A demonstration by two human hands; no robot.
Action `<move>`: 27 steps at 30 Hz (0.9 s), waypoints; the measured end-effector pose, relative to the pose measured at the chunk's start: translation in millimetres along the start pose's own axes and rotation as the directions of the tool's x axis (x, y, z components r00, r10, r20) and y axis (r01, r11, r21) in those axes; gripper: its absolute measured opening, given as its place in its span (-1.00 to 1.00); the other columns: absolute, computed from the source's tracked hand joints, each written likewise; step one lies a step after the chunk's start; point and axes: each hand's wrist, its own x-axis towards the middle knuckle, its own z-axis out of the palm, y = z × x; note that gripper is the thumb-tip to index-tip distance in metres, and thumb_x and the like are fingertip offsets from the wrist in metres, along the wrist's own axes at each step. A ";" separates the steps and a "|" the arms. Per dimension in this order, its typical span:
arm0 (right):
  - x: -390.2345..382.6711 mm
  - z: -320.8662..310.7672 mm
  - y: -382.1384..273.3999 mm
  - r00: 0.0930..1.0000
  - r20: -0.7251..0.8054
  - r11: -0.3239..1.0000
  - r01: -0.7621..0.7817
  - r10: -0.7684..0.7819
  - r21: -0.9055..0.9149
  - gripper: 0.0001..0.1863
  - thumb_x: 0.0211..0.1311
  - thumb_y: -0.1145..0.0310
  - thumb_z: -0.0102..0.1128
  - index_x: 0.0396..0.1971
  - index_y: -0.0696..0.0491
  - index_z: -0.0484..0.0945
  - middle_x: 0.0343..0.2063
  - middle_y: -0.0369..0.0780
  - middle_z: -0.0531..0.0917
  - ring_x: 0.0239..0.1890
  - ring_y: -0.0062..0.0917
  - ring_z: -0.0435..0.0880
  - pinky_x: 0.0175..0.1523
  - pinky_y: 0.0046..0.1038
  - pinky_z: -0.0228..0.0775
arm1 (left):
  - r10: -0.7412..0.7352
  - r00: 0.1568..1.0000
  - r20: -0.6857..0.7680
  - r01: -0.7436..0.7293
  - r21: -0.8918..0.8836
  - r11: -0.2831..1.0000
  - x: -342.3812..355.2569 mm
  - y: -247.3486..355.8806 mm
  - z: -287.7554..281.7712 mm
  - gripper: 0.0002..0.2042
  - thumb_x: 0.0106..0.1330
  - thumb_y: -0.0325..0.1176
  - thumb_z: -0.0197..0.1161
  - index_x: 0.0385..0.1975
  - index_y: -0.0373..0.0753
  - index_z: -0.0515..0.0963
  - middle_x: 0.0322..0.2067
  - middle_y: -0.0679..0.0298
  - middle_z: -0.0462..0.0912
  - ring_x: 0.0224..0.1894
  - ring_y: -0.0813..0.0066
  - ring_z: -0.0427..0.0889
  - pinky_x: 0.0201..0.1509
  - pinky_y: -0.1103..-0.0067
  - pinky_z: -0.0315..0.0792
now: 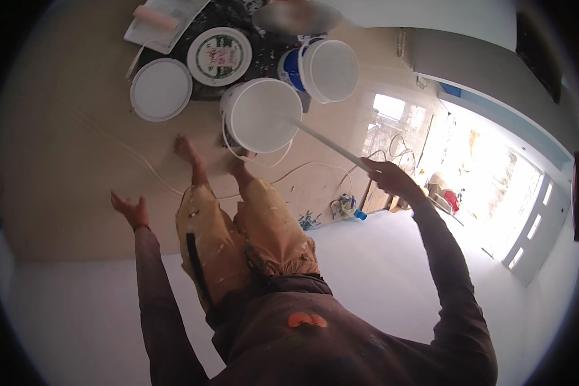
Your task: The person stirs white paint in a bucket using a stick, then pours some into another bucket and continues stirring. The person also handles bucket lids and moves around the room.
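A beige floor (77, 193) is stretching out under bright daylight from the right, and a dark sheet (206, 92) is lying beneath a second pail (331, 69) and a roller tray (167, 38). A white bucket (237, 106) is standing just beyond the person's bare feet (185, 149). The right hand (392, 179) is grasping a pale pole (331, 145) near its upper end, while the other end is slanting into the bucket, its tip fading from sight against the whitish inside. The left hand (130, 209) is hanging free, holding nothing, fingers parted, well apart from the bucket. The pole seems to be working inside the bucket; doing this well is probably depending on slow sweeps along bottom and wall, without splashing, and the free hand would be helping most by steadying the rim against tipping.
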 end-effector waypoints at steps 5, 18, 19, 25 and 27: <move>-74.7 -31.1 -17.2 0.995 -0.037 0.975 -0.098 0.092 -0.200 -0.55 0.30 0.35 -0.04 0.19 -0.26 0.32 -0.63 -0.38 0.39 -0.65 -0.76 0.31 -0.57 -0.67 0.22 | -0.047 0.999 0.012 0.047 -0.005 0.999 26.7 13.0 -0.1 -0.05 -0.09 -0.52 0.26 0.32 -0.06 -0.18 0.26 -0.11 -0.23 0.18 0.03 0.23 0.13 0.33 0.41; -174.1 -53.5 -38.3 0.960 -0.032 0.960 -0.279 0.278 -0.014 -0.54 0.24 0.41 -0.07 0.17 -0.15 0.36 -0.67 -0.44 0.37 -0.68 -0.79 0.30 -0.57 -0.67 0.22 | -0.101 0.992 0.073 0.095 0.081 0.992 24.1 -35.9 50.6 -0.05 -0.11 -0.43 0.30 0.31 -0.09 -0.17 0.25 -0.13 -0.18 0.31 -0.08 -0.07 0.18 0.26 0.34; -175.7 -53.3 -42.4 0.967 -0.017 0.967 -0.253 0.253 -0.003 -0.54 0.23 0.43 -0.07 0.16 -0.14 0.36 -0.66 -0.44 0.37 -0.68 -0.79 0.31 -0.57 -0.67 0.22 | -0.101 0.993 0.068 0.094 0.097 0.991 18.9 -38.6 58.1 -0.05 -0.11 -0.42 0.30 0.31 -0.09 -0.17 0.25 -0.14 -0.18 0.31 -0.09 -0.08 0.18 0.25 0.33; -182.4 -53.7 -59.5 0.969 0.001 0.963 -0.247 0.248 -0.104 -0.49 0.22 0.50 -0.11 0.20 -0.15 0.32 -0.59 -0.48 0.35 -0.62 -0.81 0.25 -0.53 -0.72 0.16 | -0.205 0.967 0.153 0.204 0.023 0.979 -12.3 -22.2 85.0 -0.04 -0.12 -0.47 0.30 0.31 -0.07 -0.17 0.26 -0.14 -0.22 0.27 -0.10 0.05 0.17 0.26 0.36; -182.7 -55.7 -60.4 0.967 -0.014 0.960 -0.256 0.256 -0.112 -0.51 0.23 0.49 -0.11 0.18 -0.14 0.34 -0.59 -0.47 0.36 -0.63 -0.81 0.26 -0.52 -0.71 0.19 | -0.218 0.959 0.183 0.230 -0.046 0.972 -19.4 -13.3 85.6 -0.03 -0.12 -0.51 0.30 0.32 -0.06 -0.18 0.26 -0.13 -0.25 0.23 -0.09 0.15 0.16 0.28 0.38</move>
